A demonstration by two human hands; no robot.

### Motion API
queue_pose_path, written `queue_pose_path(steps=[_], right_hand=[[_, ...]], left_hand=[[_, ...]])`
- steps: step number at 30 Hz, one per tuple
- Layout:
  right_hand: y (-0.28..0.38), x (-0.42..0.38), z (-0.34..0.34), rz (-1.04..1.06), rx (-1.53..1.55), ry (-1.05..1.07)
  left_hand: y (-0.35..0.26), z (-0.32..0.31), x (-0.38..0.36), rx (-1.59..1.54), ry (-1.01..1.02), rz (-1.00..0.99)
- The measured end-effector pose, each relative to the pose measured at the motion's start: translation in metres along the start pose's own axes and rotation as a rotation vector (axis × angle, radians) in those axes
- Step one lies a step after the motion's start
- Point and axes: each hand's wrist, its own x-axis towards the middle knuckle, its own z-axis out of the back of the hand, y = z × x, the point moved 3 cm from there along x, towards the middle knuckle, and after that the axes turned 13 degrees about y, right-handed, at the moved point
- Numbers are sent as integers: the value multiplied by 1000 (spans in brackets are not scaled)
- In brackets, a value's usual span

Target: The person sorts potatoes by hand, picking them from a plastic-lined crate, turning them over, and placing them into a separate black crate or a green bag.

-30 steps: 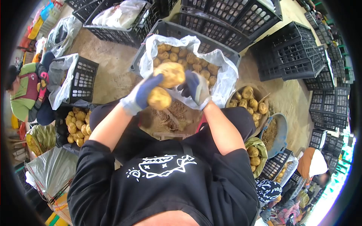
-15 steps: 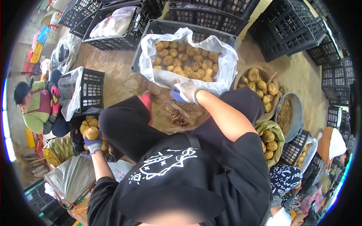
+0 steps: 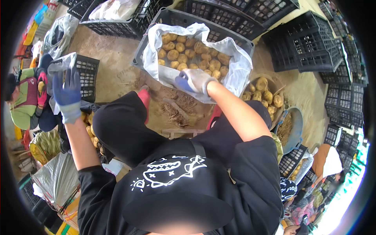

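My left hand (image 3: pixel 67 94), in a grey-and-blue glove, is raised at the left with its fingers spread and nothing in it. Below it, partly hidden by my arm and knee, are potatoes (image 3: pixel 94 140) in a dark-lined container. My right hand (image 3: pixel 194 83), gloved alike, is at the near edge of a black crate (image 3: pixel 138 58) with a white plastic liner (image 3: pixel 152 51). Its fingers are curled in, and what they hold, if anything, is hidden. Inside the liner lie many potatoes (image 3: pixel 182 58), spread over the crate.
At the right stand a round basket of potatoes (image 3: pixel 268 94) and a blue tub of soil (image 3: pixel 291 129). Black crates (image 3: pixel 301 43) are stacked behind. A co-worker (image 3: pixel 27 98) in pink gloves sits at the left beside another crate (image 3: pixel 88 76).
My left hand has left the potatoes at the lower left and risen, its fingers now spread. My right hand has shifted slightly toward the lined crate. The view has tilted a little.
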Motion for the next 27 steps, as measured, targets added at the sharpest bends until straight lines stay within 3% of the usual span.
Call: queue_pose_path(steps=[1, 2, 4, 7, 11, 13, 20, 27], right_hand=[[-6, 13, 8, -3, -10, 15], [-16, 28, 17, -53, -1, -56], [-48, 69, 32, -148, 10, -123], [-69, 110, 45, -291, 35, -81], [-118, 181, 27, -491, 27, -20], [-130, 199, 19, -697, -56, -55], [-150, 229, -3, -582, -387, -72], [-159, 227, 11, -478, -333, -85]], left_hand=[[52, -62, 12, 444, 36, -109], [111, -130, 17, 692, -147, -180], [142, -126, 36, 704, 233, -61], [198, -140, 44, 864, 140, 14], [214, -130, 34, 842, -23, 208], [214, -129, 36, 715, -101, 316], [214, -125, 47, 745, -163, 326], [219, -127, 45, 737, -176, 392]])
